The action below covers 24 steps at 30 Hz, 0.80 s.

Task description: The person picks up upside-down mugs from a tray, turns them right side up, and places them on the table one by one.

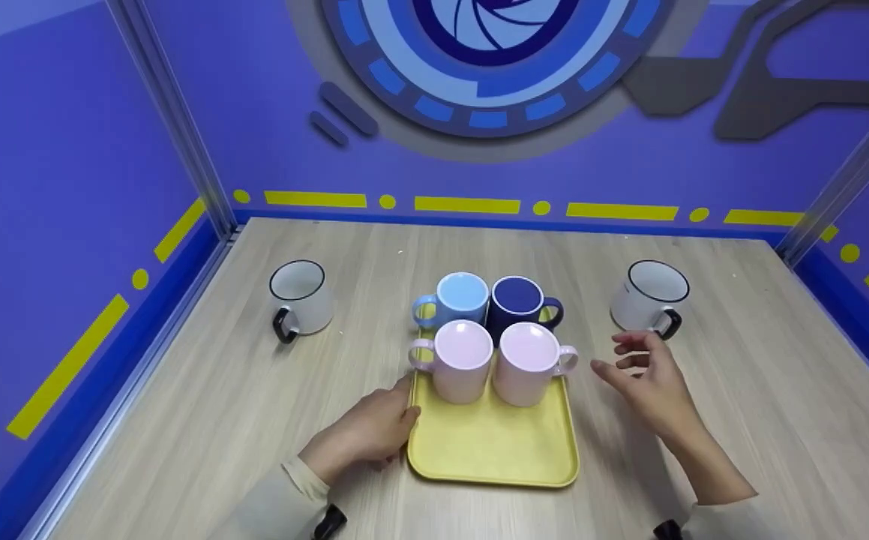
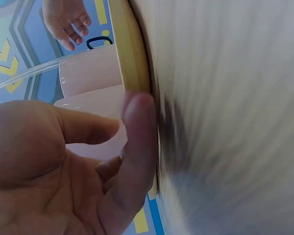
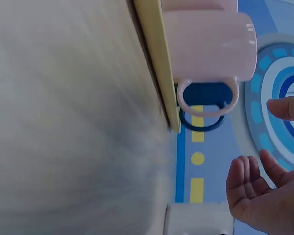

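A yellow tray (image 1: pixel 494 450) lies on the table, bearing two pale pink mugs (image 1: pixel 462 367) side by side. Behind them stand a light blue mug (image 1: pixel 462 294) and a dark blue mug (image 1: pixel 516 300). My left hand (image 1: pixel 378 424) holds the tray's left edge between thumb and fingers; in the left wrist view the thumb (image 2: pixel 88 126) is by the rim, close to a pink mug. Right of the tray, my right hand (image 1: pixel 651 382) hovers with loosely bent fingers and holds nothing. In the right wrist view its fingers (image 3: pixel 245 181) are apart from the mugs.
A white mug (image 1: pixel 303 300) with black rim and handle stands on the table (image 1: pixel 254 427) at the left. Another white mug (image 1: pixel 644 300) of that kind stands at the right, just beyond my right hand. Blue-purple panels (image 1: pixel 67 187) enclose the table at the back and sides.
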Each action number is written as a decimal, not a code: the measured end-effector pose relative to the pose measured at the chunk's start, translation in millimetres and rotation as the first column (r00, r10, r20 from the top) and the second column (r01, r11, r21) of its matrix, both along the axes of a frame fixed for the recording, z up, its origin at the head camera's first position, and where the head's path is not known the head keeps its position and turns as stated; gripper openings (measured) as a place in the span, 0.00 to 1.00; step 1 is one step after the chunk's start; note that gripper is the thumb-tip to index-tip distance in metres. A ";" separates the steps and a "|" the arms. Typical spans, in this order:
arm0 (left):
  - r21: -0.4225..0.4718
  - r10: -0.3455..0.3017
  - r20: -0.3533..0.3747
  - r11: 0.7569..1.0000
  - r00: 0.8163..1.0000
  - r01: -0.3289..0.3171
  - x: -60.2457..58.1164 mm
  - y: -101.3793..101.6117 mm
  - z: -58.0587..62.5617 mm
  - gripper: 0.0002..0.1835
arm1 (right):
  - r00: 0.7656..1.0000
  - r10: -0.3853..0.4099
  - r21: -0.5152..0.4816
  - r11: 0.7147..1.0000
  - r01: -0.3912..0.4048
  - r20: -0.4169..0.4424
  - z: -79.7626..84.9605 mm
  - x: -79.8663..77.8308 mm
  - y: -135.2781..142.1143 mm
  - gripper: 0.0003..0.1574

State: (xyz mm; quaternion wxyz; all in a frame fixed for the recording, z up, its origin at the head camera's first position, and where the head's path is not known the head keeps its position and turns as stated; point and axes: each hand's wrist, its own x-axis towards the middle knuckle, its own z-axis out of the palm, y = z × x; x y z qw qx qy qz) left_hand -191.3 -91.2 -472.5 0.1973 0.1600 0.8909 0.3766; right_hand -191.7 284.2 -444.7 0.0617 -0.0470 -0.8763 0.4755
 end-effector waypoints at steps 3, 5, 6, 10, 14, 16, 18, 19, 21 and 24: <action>0.011 0.035 -0.003 0.999 0.999 -0.035 -1.2 -0.3 1.0 0.28 | 0.999 0.029 0.031 0.999 -0.029 -0.026 2.6 4.4 -9.9 0.37; 0.009 0.061 -0.019 0.998 0.998 -0.061 -2.0 -0.2 2.5 0.27 | 0.998 0.048 0.042 0.998 -0.046 -0.051 4.3 6.0 -16.2 0.38; 0.003 0.075 -0.038 0.997 0.996 -0.075 -2.4 -0.1 3.4 0.28 | 0.996 0.060 0.044 0.997 -0.057 -0.064 5.0 6.7 -19.3 0.38; -0.011 0.138 -0.137 0.990 0.981 -0.141 -5.0 0.7 5.3 0.28 | 0.983 0.113 0.046 0.993 -0.108 -0.143 6.0 8.2 -29.7 0.41; 0.001 0.210 -0.197 0.977 0.958 -0.214 -9.3 2.9 5.9 0.25 | 0.957 0.181 0.070 0.983 -0.169 -0.226 7.1 7.7 -38.9 0.44; 0.001 0.233 -0.236 0.971 0.943 -0.239 -11.2 4.5 6.2 0.25 | 0.944 0.216 0.095 0.975 -0.199 -0.250 8.5 6.7 -44.0 0.46; 0.003 0.249 -0.274 0.966 0.929 -0.259 -13.1 6.0 6.8 0.25 | 0.932 0.254 0.118 0.966 -0.230 -0.258 10.1 4.8 -49.3 0.48; 0.004 0.254 -0.290 0.964 0.923 -0.265 -14.1 6.8 7.3 0.25 | 0.928 0.272 0.139 0.960 -0.243 -0.256 10.8 3.9 -51.9 0.48; 0.016 0.260 -0.303 0.963 0.917 -0.267 -16.5 8.4 8.3 0.26 | 0.916 0.304 0.172 0.948 -0.266 -0.262 12.2 1.3 -57.7 0.50; 0.026 0.260 -0.297 0.964 0.919 -0.264 -20.3 10.6 10.0 0.26 | 0.888 0.359 0.229 0.926 -0.300 -0.288 14.0 -4.0 -67.7 0.51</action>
